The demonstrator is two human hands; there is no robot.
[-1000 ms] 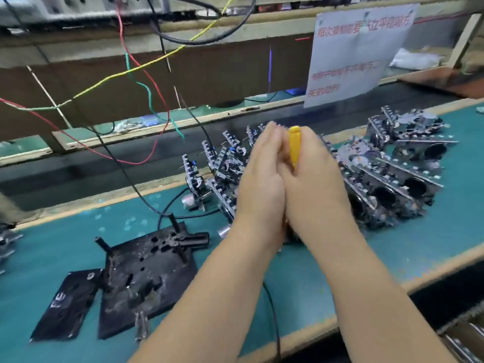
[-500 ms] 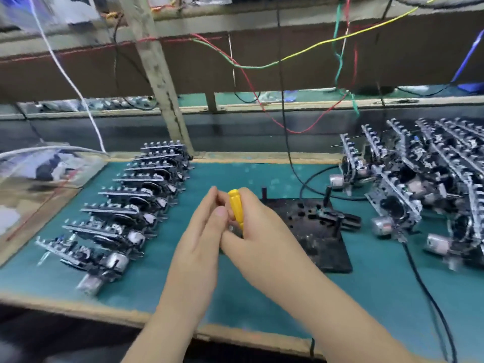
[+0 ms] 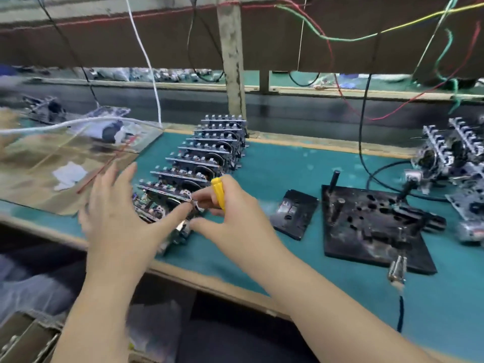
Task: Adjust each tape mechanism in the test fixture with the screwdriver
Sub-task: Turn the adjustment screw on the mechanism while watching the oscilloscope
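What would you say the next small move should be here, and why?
Probably settle the nearest tape mechanism into the row and let go. Both the left hand and right hand touch it, the yellow screwdriver is tucked in the right, and the black fixture sits empty.

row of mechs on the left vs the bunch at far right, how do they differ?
The left row of mechanisms lies flat in one overlapping line running back from the bench edge; the right cluster of mechanisms is piled loosely, several tilted on edge. Both hands are at the near end of the left row; nothing touches the right cluster. The test fixture sits between them. Both groups look like the same metal tape mechanisms on the green mat.
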